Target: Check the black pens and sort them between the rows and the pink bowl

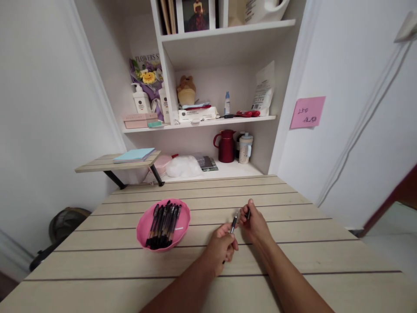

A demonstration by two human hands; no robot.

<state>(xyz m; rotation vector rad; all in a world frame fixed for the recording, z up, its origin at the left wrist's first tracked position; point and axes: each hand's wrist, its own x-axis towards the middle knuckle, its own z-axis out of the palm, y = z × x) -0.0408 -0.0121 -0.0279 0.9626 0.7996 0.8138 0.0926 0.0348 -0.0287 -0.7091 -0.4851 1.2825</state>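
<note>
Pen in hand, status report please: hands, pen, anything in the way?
Left hand gripping pen over table. Right hand pinching small dark part beside pen's upper end. Pink bowl of pens lies left, apart from both hands.

Slatted wooden table [293, 261], pink bowl [143, 226]

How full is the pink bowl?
Partly full: the pink bowl holds a bunch of black pens lying side by side. One more pen is out, in the left hand; the right hand pinches a small dark piece.

Left hand [220, 248], right hand [256, 224]: pinched grips
</note>
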